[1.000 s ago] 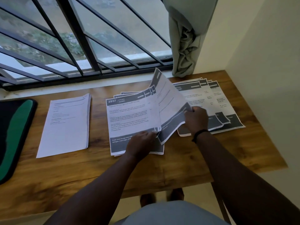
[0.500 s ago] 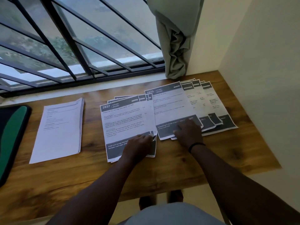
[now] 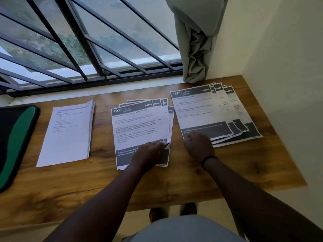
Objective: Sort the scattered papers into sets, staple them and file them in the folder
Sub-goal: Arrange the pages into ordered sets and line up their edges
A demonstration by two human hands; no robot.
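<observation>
Bare forearms, one dark wristband, grey garment below.

Both arms enter from the lower edge with no sleeves showing anywhere along the forearms up to the frame border. The left hand [image 3: 148, 152] carries no ring, watch or band that can be seen. The right hand [image 3: 199, 145] is likewise unadorned, but just behind it, toward the elbow, a thin black wristband [image 3: 208, 160] circles the wrist; it looks plain and narrow, with no face or clasp visible. Below the wristband, between the two forearms at the bottom edge, lies a light grey garment [image 3: 183, 229], smooth and unpatterned. Above that garment two dark foot shapes [image 3: 172, 213] show, too dim to tell footwear.
</observation>
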